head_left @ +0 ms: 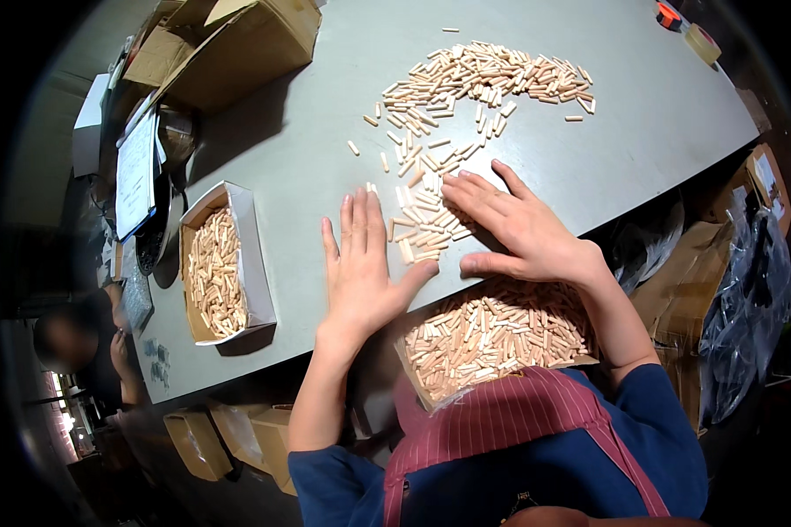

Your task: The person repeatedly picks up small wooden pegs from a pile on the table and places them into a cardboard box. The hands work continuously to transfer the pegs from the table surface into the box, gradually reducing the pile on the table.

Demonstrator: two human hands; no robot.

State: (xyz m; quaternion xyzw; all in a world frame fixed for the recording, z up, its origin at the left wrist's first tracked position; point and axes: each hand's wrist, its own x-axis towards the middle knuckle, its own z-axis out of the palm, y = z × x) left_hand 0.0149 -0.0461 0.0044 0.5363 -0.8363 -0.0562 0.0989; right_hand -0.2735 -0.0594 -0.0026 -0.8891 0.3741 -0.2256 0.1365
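Small wooden dowel pins (426,211) lie loose on the grey table between my two hands. My left hand (360,268) rests flat beside them on the left, fingers stretched out and thumb pointing toward the pins. On the other side, my right hand (518,224) is spread low over the table, its fingertips touching the edge of the pins. A curved heap of more dowel pins (492,75) lies farther back, trailing down to those between the hands. Below the table edge, against my apron, sits an open cardboard box (426,386) full of dowel pins.
A white-sided carton (253,255) filled with dowels stands at the left. Behind it are a clipboard with paper (136,171) and a large cardboard box (246,57). A tape roll (702,44) lies far right. Another person (83,338) is at the left edge.
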